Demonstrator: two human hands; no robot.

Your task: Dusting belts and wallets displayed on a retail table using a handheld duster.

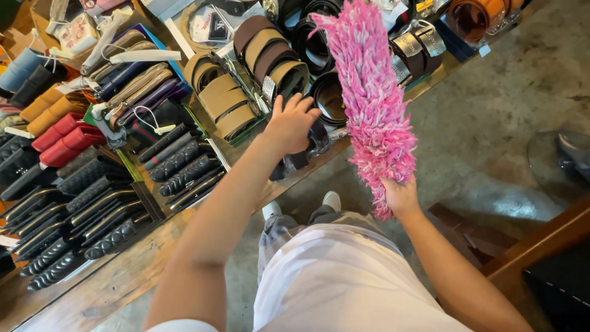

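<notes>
White tags (144,56) — on wallets (top left)

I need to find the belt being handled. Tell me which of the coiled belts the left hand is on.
The left hand rests on a dark coiled belt at the table's front edge, below the tan and brown coils. The right hand holds a pink duster.

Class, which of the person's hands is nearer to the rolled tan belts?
Left. The left hand rests just right of the rolled tan belts; the right hand is farther off, gripping the pink duster.
</notes>
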